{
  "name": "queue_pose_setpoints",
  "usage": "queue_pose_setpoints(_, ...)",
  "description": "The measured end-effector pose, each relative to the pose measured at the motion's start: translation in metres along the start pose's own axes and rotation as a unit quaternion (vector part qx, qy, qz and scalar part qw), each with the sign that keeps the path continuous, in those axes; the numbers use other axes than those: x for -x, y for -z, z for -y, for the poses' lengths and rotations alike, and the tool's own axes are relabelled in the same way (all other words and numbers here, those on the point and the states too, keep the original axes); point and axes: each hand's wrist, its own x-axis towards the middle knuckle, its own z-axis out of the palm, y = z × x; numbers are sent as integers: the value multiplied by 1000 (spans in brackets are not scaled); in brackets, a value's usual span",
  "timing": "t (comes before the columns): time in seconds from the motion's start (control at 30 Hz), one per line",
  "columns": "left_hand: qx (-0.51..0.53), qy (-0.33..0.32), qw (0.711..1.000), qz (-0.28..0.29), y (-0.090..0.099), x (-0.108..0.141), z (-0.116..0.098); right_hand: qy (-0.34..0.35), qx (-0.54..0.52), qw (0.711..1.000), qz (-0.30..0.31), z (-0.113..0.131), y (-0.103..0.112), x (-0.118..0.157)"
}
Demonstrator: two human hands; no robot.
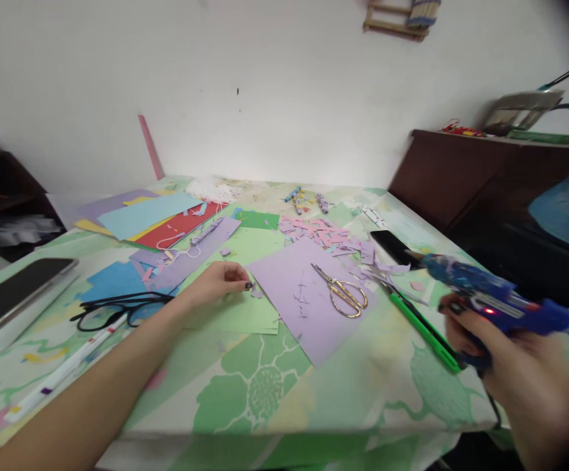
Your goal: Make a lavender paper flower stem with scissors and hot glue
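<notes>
My right hand (507,366) is wrapped round the handle of a blue hot glue gun (490,294) with a small red light glowing on its side. Its nozzle points left, over the table's right side. My left hand (220,281) is closed in a pinch over the light green paper (245,317). A small piece of purple paper (256,292) shows at its fingertips, its edges blurred. Right of that hand lies a purple sheet (289,327) with pen marks. Gold-handled scissors (346,297) rest on this sheet, and a green utility knife (426,333) lies below the glue gun.
Pink and purple paper scraps (318,234) are heaped behind the sheet, near a black phone (392,247). Black glasses (127,307), a white pen-like stick (63,373) and another phone (14,294) lie at left. Coloured sheets (142,219) are stacked farther back.
</notes>
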Motion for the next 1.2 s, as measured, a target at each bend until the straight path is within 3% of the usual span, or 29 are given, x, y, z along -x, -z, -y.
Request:
queue_pose_setpoints(0.07, 55, 3, 998, 0, -3, 1, -3, -8, -105, 994, 19, 10, -29, -3)
queue_pose_setpoints(0.17, 111, -14, 994, 3, -9, 4, -10, -51, -235, 965, 108, 17, -64, -14)
queue_pose_setpoints(0.33, 180, -82, 979, -41, -19, 13, -22, -118, -247, 936, 222, 9, -101, -32)
queue_pose_setpoints(0.4, 172, -141, 971, -91, -23, 18, -26, -134, -235, 932, 240, 3, -111, -35)
queue_pose_setpoints(0.47, 123, -240, 952, -142, -26, 23, -29, -135, -239, 930, 245, -4, -116, -34)
queue_pose_setpoints(0.53, 47, -350, 924, -146, -28, 29, -33, -134, -247, 928, 243, -10, -119, -32)
queue_pose_setpoints(0.63, -37, -441, 885, -145, -32, 36, -39, -140, -221, 931, 255, -18, -117, -27)
queue_pose_setpoints(0.9, -159, -423, 877, -164, -32, 50, -47, -162, -158, 916, 330, -29, -107, -22)
queue_pose_setpoints(1.2, -178, -400, 881, -178, -35, 55, -43, -195, -157, 909, 333, -27, -107, -20)
